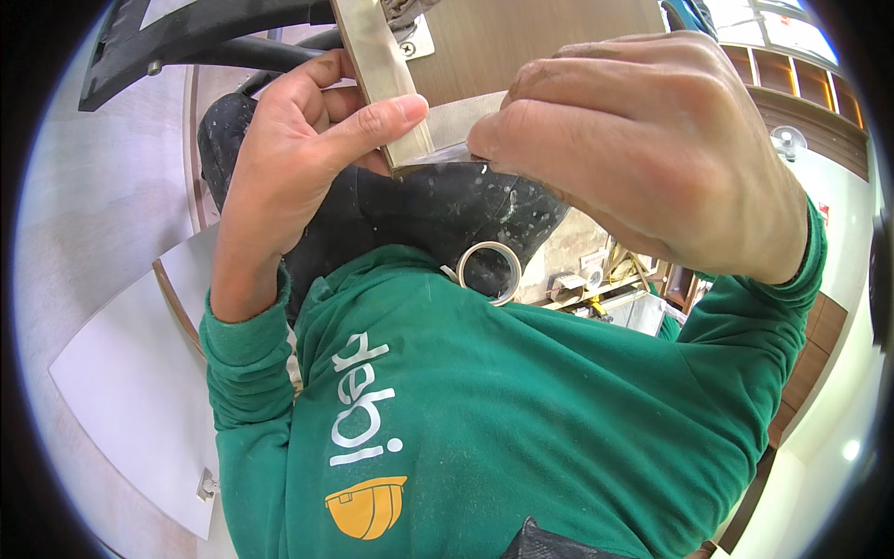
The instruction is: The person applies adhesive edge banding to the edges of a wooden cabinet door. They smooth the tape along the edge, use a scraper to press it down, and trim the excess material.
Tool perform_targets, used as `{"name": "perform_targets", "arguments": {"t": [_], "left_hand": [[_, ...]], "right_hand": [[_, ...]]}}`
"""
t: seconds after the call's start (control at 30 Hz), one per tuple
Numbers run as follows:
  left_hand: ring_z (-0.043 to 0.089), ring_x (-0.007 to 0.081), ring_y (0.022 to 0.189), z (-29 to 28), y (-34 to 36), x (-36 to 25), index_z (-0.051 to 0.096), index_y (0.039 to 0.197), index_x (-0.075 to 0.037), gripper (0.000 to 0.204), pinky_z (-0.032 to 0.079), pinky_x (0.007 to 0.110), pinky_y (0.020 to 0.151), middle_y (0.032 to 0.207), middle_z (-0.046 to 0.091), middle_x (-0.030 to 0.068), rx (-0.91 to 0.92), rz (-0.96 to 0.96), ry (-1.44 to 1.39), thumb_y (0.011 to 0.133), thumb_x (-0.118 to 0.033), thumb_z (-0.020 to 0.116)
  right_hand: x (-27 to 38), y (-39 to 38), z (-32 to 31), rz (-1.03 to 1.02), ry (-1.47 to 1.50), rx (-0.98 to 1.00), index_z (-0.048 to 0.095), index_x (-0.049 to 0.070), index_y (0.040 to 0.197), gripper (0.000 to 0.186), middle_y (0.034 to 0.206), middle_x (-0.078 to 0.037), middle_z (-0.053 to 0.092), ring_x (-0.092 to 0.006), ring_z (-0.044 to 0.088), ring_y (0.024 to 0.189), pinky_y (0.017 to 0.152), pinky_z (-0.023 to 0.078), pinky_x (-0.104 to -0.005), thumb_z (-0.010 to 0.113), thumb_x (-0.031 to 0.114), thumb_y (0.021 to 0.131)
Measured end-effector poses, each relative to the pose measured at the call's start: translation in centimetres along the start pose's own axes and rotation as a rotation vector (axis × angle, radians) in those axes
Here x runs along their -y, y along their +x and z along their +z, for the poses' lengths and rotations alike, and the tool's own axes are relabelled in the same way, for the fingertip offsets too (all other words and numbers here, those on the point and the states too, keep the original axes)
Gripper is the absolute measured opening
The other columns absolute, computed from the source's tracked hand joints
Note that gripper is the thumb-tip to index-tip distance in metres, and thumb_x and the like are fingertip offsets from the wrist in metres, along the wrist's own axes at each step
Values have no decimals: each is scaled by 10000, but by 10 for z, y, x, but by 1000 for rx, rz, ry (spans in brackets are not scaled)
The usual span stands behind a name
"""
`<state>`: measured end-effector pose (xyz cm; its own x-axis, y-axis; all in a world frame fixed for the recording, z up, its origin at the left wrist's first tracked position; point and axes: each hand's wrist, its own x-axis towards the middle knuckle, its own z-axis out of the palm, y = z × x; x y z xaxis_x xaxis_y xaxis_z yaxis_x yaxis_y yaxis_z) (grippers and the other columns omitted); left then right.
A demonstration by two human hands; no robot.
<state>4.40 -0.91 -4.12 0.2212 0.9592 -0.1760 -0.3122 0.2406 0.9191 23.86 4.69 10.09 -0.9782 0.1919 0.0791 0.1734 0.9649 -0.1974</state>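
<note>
My left hand (303,149) grips the corner of a wooden panel (549,47), its thumb pressed on the pale wood edge (377,65) and its fingers curled behind. At the near end of that panel, my right hand (643,140) is closed in a pinch. A shiny, translucent sliver (449,156) shows along the edge beside its fingertips. Whatever the right fingers pinch is mostly hidden. A roll of tape (462,265) rests between my green sweatshirt (503,391) and dark, paint-spotted trousers (382,207), below the panel.
Black metal bars (214,51) cross the upper left. A metal plate with a screw (416,39) is fixed on the panel. A white board with a hinge (149,391) lies at lower left. Tools and offcuts (596,289) are scattered on the right, under wooden shelving (778,70).
</note>
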Motion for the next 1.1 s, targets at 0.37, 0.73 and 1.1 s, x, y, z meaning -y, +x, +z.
{"name": "perform_targets", "arguments": {"t": [0.37,0.73,1.1], "left_hand": [[697,155,834,1,-1,1,561,1256,90,562,562,260,692,986,724,141,-5,20,2,862,-240,787],[700,158,846,0,1,2,553,1265,100,583,566,260,698,986,724,147,10,10,10,861,-248,788],[700,156,854,-1,0,0,505,1304,113,602,560,257,715,1008,720,150,36,16,60,884,-235,760]], "right_hand": [[1,1,0,14,16,26,660,-41,864,300,781,-155,638,-293,643,633,524,520,-355,682,147,631],[7,4,-4,-4,-133,98,665,-43,875,348,813,-147,645,-286,674,694,557,556,-344,673,174,603],[6,2,-5,-7,-127,101,662,-45,879,354,827,-152,648,-291,679,713,571,562,-349,668,181,607]]}}
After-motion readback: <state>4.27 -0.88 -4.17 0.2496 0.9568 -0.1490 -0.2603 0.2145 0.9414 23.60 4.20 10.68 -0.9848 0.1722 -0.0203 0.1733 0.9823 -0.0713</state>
